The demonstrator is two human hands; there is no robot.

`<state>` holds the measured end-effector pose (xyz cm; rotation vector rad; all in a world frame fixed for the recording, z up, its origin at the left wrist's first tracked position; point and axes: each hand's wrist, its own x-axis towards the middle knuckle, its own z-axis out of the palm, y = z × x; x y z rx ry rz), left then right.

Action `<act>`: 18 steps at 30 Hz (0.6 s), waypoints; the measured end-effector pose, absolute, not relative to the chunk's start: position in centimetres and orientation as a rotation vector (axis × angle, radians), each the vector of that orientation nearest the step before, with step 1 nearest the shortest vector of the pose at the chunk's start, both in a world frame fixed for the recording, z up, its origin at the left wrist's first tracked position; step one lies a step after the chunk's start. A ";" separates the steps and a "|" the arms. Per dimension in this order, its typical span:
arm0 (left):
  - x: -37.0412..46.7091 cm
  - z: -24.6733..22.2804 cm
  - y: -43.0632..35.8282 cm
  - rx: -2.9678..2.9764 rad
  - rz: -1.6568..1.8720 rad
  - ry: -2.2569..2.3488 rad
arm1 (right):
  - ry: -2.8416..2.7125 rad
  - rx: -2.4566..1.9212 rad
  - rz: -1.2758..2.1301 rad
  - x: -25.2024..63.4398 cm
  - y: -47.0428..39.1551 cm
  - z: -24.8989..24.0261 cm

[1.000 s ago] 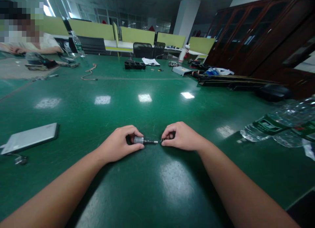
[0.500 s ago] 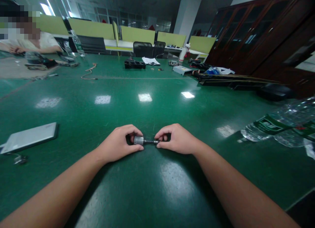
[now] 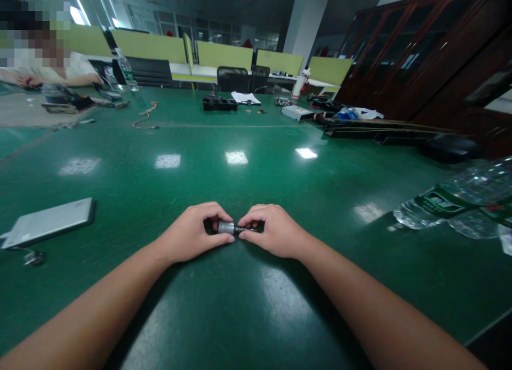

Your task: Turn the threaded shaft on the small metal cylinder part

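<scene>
Green glossy table [image 3: 248,316] mirrors ceiling lights; both hands, left [image 3: 192,232] and right [image 3: 276,232], pinch a metal cylinder [image 3: 226,227].

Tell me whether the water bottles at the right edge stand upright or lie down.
Lying down: the water bottles rest on their sides on the green table.

On the green counter [image 3: 256,183] there are two bare hands, one small silver metal cylinder with a thin shaft [image 3: 226,227], one flat grey tablet [image 3: 50,220], and two clear plastic bottles lying down [image 3: 456,199].
</scene>
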<state>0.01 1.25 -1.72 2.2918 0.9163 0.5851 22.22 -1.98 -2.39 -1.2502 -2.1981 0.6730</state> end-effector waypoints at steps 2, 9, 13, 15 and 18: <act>0.0 -1.8 1.3 2.295 0.586 0.906 | -2.198 -1.244 0.660 22.0 -2.0 -2.5; 0.2 -1.7 1.1 2.303 0.583 0.925 | -2.227 -1.233 0.611 22.0 -2.1 -2.2; 0.2 -1.6 0.9 2.303 0.583 0.917 | -2.240 -1.228 0.624 22.0 -2.2 -2.1; 0.2 -1.6 0.9 2.302 0.585 0.919 | -2.245 -1.228 0.625 22.0 -2.2 -2.0; 0.2 -1.6 0.9 2.302 0.586 0.922 | -2.255 -1.227 0.618 22.1 -2.2 -1.9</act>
